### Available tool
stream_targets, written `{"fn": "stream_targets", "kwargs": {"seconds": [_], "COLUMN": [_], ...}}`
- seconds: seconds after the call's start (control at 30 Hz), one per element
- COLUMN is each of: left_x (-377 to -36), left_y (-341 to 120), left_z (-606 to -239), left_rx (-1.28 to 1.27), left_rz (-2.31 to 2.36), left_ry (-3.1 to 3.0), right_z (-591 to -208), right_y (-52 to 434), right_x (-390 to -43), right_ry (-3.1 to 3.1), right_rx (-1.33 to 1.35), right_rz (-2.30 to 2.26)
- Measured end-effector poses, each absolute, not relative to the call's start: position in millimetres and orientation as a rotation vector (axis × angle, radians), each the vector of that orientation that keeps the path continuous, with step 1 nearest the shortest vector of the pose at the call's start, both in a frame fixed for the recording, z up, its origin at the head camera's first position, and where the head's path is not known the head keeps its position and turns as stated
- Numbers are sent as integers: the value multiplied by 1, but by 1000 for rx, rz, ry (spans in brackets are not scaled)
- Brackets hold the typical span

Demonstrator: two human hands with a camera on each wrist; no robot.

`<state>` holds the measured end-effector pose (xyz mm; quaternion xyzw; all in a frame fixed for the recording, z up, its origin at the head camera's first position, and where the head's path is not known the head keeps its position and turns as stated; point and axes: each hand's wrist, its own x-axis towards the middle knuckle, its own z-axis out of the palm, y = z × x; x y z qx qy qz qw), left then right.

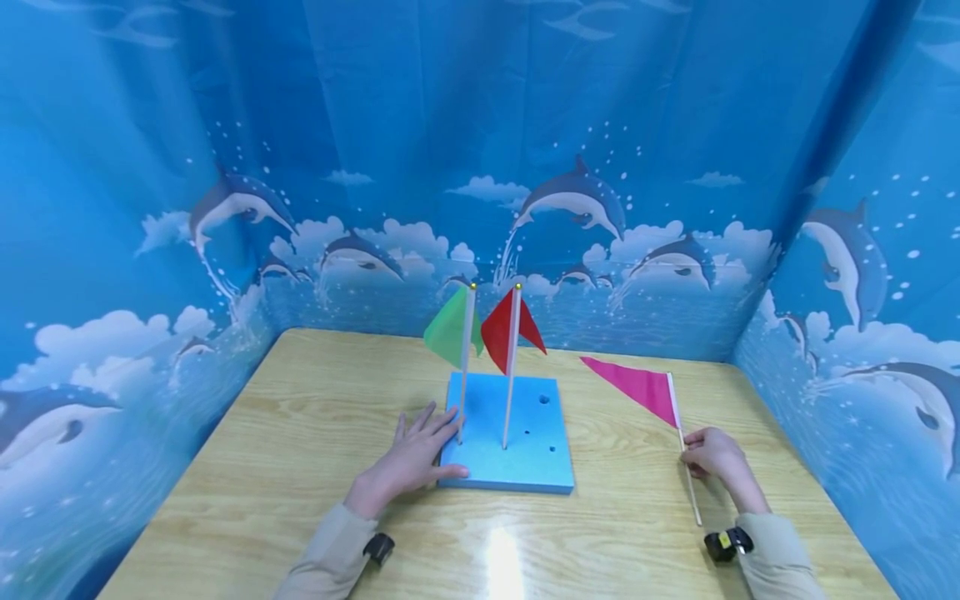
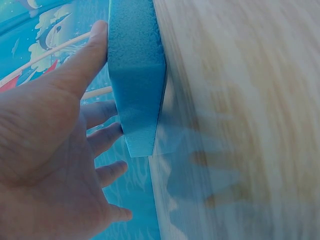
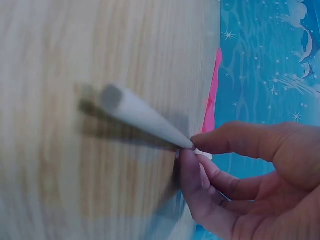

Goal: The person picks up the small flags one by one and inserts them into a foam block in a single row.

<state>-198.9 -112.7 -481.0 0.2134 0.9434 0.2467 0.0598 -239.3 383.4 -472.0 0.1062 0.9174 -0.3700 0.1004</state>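
The right hand (image 1: 712,454) rests on the tabletop (image 1: 300,467) near its right edge, fingers curled, thumb and forefinger pinching the thin pale stick of the pink flag (image 1: 637,387). The right wrist view shows the pinch closely: the fingertips (image 3: 200,142) meet on the stick with the free butt end pointing back toward the camera, a grip that looks suited to steering the stick's end rather than merely carrying it. In the head view the stick runs from near the wrist forward past the hand, and the pink triangular pennant stretches away to the left, its point aimed toward the block; whether the cloth lies on the wood or is slightly raised cannot be told.

The left hand (image 1: 412,458) lies flat and spread, fingers straight, pressed against the left side of the blue foam block (image 1: 525,454). From the left wrist view the thumb (image 2: 85,60) sits along the block's top edge while the other fingers lie beyond its end. This looks like bracing, keeping the light foam from sliding.

The block sits in the middle of the tabletop, square and thick, with several small holes in its top. Two flags stand upright in it side by side: a green flag (image 1: 450,333) at the left and a red flag (image 1: 506,329) just to its right, each stick topped with a small yellow bead. A blue backdrop (image 1: 577,200) printed with dolphins and clouds encloses the tabletop on three sides.
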Motion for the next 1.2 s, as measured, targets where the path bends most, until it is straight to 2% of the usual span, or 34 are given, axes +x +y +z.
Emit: {"fn": "stream_targets", "kwargs": {"seconds": [0.27,0.5,1.2], "left_x": [-198,-197,-197], "left_y": [-113,-113,-112], "left_z": [-480,-479,-478], "left_rx": [655,647,641], "left_rz": [744,740,731], "left_ry": [2851,2855,2861], "right_z": [-468,-464,-431], "right_y": [383,379,318], "right_x": [-234,-231,-228], "right_ry": [2779,2670,2806], "right_rx": [291,269,105], "right_rz": [-988,-1252,-1529]}}
